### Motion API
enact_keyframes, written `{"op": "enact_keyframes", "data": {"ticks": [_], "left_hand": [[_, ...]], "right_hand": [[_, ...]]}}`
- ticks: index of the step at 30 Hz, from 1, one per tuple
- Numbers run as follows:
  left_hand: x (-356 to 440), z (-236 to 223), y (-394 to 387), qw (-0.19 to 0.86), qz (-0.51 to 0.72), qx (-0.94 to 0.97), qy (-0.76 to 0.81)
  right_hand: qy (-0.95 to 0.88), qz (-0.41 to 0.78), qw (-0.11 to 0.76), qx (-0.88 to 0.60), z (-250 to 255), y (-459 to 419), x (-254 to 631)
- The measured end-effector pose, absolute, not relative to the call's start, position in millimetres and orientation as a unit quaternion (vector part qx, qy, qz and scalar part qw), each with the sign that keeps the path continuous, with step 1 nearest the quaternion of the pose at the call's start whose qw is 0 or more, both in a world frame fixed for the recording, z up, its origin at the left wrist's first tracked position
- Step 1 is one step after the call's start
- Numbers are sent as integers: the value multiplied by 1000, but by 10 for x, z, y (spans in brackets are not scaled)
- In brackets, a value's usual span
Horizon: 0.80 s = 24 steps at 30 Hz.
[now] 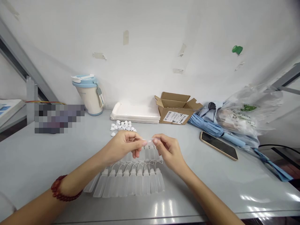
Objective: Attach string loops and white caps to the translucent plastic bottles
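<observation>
My left hand pinches a thin, pale looped strand between thumb and fingertips. Facing it, my right hand grips a small translucent piece that spans the gap between both hands; its exact kind is too small to make out. Below lies a front row of several translucent plastic bottles, with thin looped strands at their necks. Behind them is a second row of similar bottles, partly hidden by my hands. Just beyond my left hand sits a pile of small white caps.
Along the wall stand a blue-lidded tumbler, a stack of white sheets or trays and an open cardboard box. To the right lie a phone, a folded blue umbrella and a plastic bag. A blurred-out patch covers something at left.
</observation>
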<state>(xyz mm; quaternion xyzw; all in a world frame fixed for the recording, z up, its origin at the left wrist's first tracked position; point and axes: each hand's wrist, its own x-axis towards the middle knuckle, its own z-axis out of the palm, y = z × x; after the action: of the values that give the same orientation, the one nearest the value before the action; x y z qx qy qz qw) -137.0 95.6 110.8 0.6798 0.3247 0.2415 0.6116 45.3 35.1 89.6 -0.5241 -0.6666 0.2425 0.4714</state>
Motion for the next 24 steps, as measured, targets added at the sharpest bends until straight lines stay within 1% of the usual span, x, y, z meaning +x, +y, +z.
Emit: {"op": "enact_keyframes", "data": {"ticks": [2,4,6,11,14,17,21,24], "left_hand": [[-1363,1121,951,587,249,696,328],[-1355,1124,954,597,249,687,332],[-1351,1121,961,629,233,665,329],[-1371,1122,953,692,173,625,317],[-1375,1115,936,708,158,613,311],[-1361,1091,922,675,203,642,302],[-1328,1063,883,589,221,712,313],[-1303,1049,840,504,232,758,342]], "right_hand": [[-640,291,480,-524,891,357,449],[-632,302,489,-520,882,362,449],[-645,273,490,-518,875,363,453],[-705,154,477,-501,868,360,464],[-713,123,480,-496,866,352,465],[-693,158,488,-506,861,339,468],[-642,268,500,-516,826,348,478],[-601,347,503,-515,782,385,480]]}}
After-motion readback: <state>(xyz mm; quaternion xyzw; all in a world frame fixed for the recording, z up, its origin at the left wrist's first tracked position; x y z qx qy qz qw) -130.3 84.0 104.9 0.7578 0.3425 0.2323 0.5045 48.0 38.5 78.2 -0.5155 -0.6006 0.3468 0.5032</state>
